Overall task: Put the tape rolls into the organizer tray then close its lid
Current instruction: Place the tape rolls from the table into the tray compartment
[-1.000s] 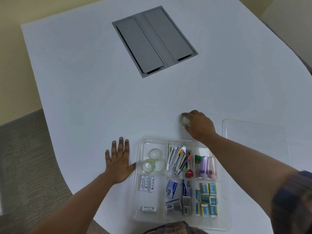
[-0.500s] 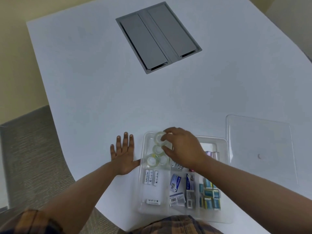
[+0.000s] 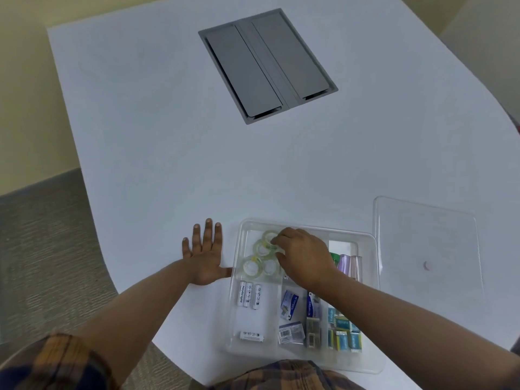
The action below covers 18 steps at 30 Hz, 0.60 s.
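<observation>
A clear plastic organizer tray (image 3: 368, 243) sits at the table's near edge. Its far-left compartment holds several clear tape rolls (image 3: 251, 267). My right hand (image 3: 304, 256) reaches into that compartment, its fingertips on the farthest tape roll (image 3: 268, 237), which lies among the others. My left hand (image 3: 204, 256) rests flat on the table with fingers spread, its thumb touching the tray's left wall. The clear lid (image 3: 427, 246) lies flat on the table to the right of the tray.
Other compartments hold white batteries (image 3: 249, 295), staple boxes (image 3: 344, 332), small packs and pink tubes (image 3: 349, 264). A grey cable hatch (image 3: 267, 64) is set into the white table farther back. The table edge curves near my left arm, with grey carpet below.
My right hand carried a tape roll from the table beyond the tray into the far-left compartment and lowered it among the other rolls. My left hand stayed flat beside the tray.
</observation>
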Motion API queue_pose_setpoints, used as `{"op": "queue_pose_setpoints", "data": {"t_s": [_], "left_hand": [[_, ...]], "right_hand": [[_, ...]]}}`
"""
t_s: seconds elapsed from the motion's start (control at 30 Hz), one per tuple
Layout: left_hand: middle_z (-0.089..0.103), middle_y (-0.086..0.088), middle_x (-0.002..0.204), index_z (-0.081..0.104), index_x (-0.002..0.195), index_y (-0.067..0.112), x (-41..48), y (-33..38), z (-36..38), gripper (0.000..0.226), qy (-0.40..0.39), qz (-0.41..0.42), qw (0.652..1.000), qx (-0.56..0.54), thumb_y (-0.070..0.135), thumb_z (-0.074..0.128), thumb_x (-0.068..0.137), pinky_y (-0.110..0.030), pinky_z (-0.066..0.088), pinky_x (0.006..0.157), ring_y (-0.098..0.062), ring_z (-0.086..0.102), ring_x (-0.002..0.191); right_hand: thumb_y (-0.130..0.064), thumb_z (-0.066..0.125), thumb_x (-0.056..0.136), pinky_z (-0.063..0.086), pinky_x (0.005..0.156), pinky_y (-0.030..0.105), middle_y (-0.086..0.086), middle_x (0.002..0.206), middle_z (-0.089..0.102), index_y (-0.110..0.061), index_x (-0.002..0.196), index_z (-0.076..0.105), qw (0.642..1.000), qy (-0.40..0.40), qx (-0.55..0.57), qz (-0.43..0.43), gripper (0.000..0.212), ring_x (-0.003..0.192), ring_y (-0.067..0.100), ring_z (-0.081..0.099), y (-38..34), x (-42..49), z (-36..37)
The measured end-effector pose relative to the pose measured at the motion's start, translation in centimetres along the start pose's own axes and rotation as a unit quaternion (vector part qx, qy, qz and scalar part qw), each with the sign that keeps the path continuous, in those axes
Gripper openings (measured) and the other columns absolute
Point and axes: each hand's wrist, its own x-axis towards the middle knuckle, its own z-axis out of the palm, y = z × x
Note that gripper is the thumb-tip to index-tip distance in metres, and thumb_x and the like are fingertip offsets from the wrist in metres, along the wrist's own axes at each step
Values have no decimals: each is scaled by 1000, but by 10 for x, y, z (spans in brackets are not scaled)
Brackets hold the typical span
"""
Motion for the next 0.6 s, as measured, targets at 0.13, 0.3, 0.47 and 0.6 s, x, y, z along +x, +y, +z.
{"op": "queue_pose_setpoints", "data": {"t_s": [0.13,0.3,0.47,0.6], "left_hand": [[-63,2,125,-56,114,31,-1,0,-1,118,-7,3,1000,-1,83,41,72,-56,-22,106,-28,-54,117],[-64,4,124,-58,111,34,-1,-1,0,118,-3,8,1000,-5,81,44,72,-54,-24,105,-27,-56,116],[-63,4,125,-57,112,34,-1,-1,1,119,2,6,1000,-5,80,44,72,-54,-24,105,-26,-56,117],[-65,6,122,-58,110,35,-2,-1,1,118,2,9,1000,-4,80,44,73,-53,-25,104,-26,-57,115]], "right_hand": [[-16,59,88,52,70,33,-1,116,64,-18,116,66,999,-42,-24,7,28,96,24,63,-6,6,2],[-7,61,85,49,66,32,-2,112,65,-22,120,57,996,-83,-28,11,38,89,28,66,-15,16,7],[1,59,80,42,59,30,-1,101,68,-21,118,53,997,-77,-15,-20,44,82,29,65,-19,19,7],[-1,63,81,44,56,31,2,93,66,-19,118,50,995,-78,-51,-15,43,72,27,63,-20,22,7]]}}
